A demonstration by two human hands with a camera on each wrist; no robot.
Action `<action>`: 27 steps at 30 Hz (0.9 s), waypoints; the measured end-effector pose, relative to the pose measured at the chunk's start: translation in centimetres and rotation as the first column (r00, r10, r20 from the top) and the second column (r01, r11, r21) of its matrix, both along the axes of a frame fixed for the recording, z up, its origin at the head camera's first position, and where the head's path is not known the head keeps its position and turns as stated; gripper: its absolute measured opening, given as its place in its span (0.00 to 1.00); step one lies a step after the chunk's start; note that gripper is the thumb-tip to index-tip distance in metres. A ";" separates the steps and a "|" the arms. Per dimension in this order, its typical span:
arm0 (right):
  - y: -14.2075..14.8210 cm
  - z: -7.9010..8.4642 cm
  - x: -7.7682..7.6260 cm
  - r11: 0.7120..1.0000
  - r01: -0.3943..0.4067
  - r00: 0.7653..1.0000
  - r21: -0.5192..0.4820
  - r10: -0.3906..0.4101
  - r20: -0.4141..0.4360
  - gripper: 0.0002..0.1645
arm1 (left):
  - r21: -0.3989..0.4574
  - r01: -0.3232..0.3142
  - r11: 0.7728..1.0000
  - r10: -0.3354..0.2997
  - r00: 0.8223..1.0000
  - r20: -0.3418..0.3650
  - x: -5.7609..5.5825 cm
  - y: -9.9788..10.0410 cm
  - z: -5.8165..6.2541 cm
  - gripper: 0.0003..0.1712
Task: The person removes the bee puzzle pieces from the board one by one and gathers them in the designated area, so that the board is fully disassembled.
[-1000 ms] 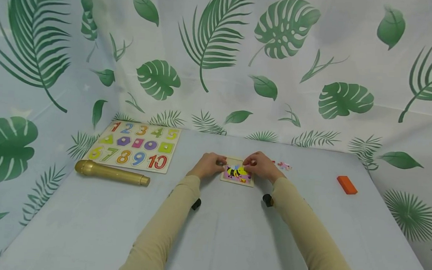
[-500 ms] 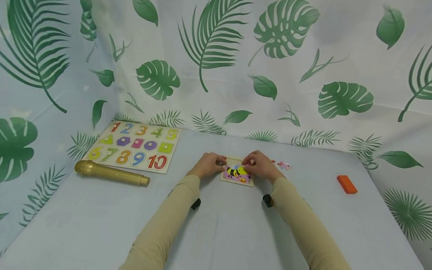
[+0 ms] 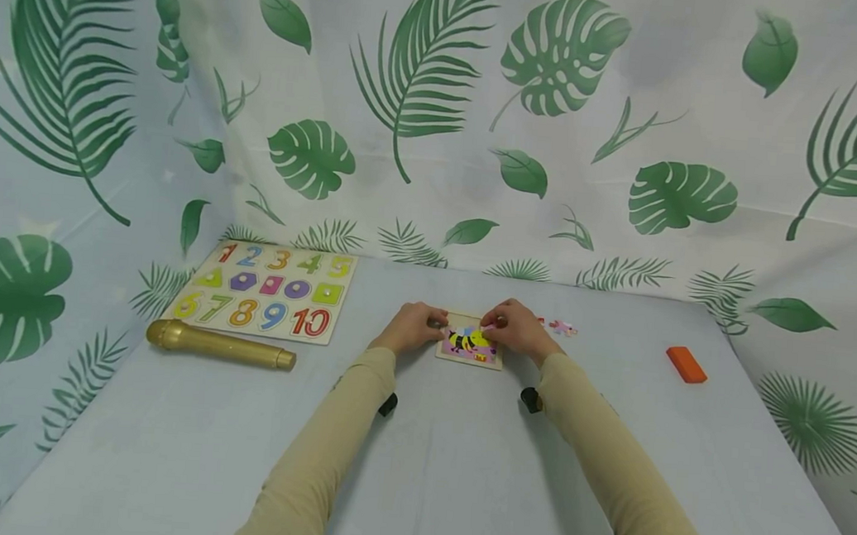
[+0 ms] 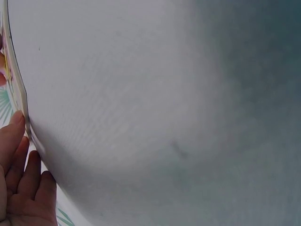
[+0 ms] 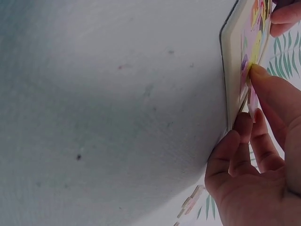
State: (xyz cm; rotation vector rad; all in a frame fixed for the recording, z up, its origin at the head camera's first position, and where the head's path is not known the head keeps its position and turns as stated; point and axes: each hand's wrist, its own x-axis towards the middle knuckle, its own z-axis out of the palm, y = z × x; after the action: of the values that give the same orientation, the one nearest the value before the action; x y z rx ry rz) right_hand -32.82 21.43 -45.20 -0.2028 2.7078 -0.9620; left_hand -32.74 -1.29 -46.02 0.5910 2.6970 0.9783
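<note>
The numerals 1 to 10 (image 3: 311,322) read clearly on the number board (image 3: 295,260), between 9 and 10 o'clock from the squarish bee puzzle (image 3: 467,360) lying mid-cloth (image 3: 444,467). Its striped bee (image 3: 462,340) stretches from 9 to 3, plain yellow end toward 3. The left hand (image 3: 409,329) grips the pale border at 9; the right hand (image 3: 523,330) pinches a thin pink piece (image 5: 253,101) at 2. A gold microphone (image 3: 217,344) lies near 9, a smooth orange block (image 3: 686,365) at 3.
</note>
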 end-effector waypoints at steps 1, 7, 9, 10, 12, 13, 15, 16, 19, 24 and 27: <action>0.0 0.0 0.0 1.000 0.000 1.000 -0.003 0.000 0.005 0.12 | -0.002 0.003 1.000 -0.003 1.000 -0.003 0.0 0.0 0.0 0.17; 0.2 0.1 -0.1 1.000 -0.003 0.999 -0.003 0.003 0.032 0.13 | 0.003 0.014 1.000 -0.014 1.000 -0.011 -0.1 0.0 -0.2 0.16; 0.2 0.1 -0.1 1.000 -0.004 0.999 -0.004 0.004 0.040 0.14 | 0.003 0.012 1.000 -0.012 1.000 -0.013 -0.1 0.0 -0.2 0.16; 0.3 0.1 -0.1 1.000 -0.005 0.999 -0.006 0.005 0.045 0.14 | 0.002 0.012 1.000 -0.012 1.000 -0.014 -0.1 0.0 -0.2 0.16; 0.3 0.2 -0.1 1.000 -0.010 0.999 -0.008 0.010 0.050 0.15 | 0.001 0.011 1.000 -0.011 1.000 -0.015 -0.1 0.0 -0.2 0.16; 0.3 0.2 -0.1 1.000 -0.013 0.999 -0.008 0.013 0.051 0.15 | -0.001 0.011 1.000 -0.011 1.000 -0.017 -0.1 0.0 -0.2 0.16; 0.3 0.2 -0.1 1.000 -0.020 0.998 -0.007 0.020 0.052 0.16 | -0.006 0.012 1.000 -0.012 1.000 -0.023 -0.2 0.0 -0.2 0.15; 0.3 0.2 -0.1 1.000 -0.023 0.998 -0.006 0.023 0.052 0.16 | -0.008 0.013 1.000 -0.013 1.000 -0.026 -0.2 0.0 -0.2 0.15; 0.3 0.2 -0.1 1.000 -0.028 0.998 -0.006 0.028 0.051 0.16 | -0.011 0.014 1.000 -0.015 0.999 -0.031 -0.2 0.0 -0.2 0.15; 0.4 0.2 -0.1 0.999 -0.047 0.998 -0.005 0.047 0.033 0.16 | -0.011 0.015 1.000 -0.016 0.999 -0.031 -0.3 0.0 -0.3 0.16; 0.5 0.2 -0.1 0.998 -0.058 0.998 -0.008 0.058 0.016 0.15 | -0.010 0.015 1.000 -0.015 0.999 -0.028 -0.2 0.0 -0.2 0.16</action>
State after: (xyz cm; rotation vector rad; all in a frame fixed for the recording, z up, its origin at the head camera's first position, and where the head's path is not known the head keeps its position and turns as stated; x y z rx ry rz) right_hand -32.89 21.94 -45.01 -0.2726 2.6685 -0.9530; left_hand -32.95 -1.32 -46.25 0.6270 2.7162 0.9596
